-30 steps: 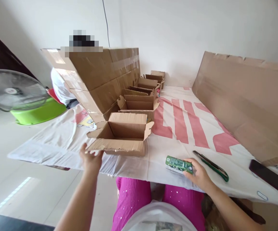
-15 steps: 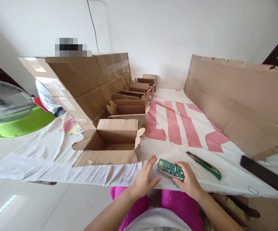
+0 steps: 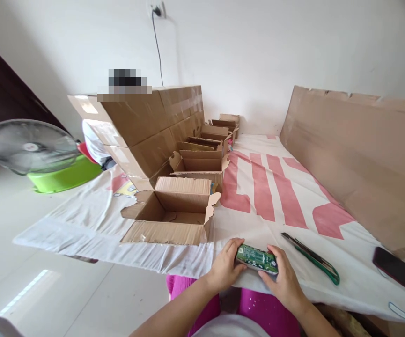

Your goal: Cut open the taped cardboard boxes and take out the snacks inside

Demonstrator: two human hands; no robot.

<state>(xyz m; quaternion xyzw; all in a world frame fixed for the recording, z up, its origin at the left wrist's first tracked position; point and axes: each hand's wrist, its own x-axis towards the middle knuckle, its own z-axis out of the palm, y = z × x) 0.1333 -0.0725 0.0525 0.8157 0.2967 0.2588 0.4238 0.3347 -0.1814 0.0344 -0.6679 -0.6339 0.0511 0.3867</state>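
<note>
A small green rectangular pack (image 3: 257,258) with white print on its top lies at the table's front edge, between my two hands. My left hand (image 3: 227,266) has its fingers and thumb closed around the left end. At the right end, my right hand (image 3: 282,274) grips with the thumb in front and the fingers behind. A green utility knife (image 3: 312,260) rests on the cloth to the right of my right hand. To the left stands an open cardboard box (image 3: 169,229) with its flaps folded out; I see no contents in it.
Several more open cardboard boxes (image 3: 200,164) run back in a row beside a tall cardboard partition (image 3: 135,121). A cardboard panel (image 3: 357,154) stands at the right, near a dark phone (image 3: 399,271). Beyond the left partition are a person and a fan (image 3: 30,146).
My left hand, open and apart from the green pack before, has closed on its left end. The right hand keeps its grip. The view has shifted left.
</note>
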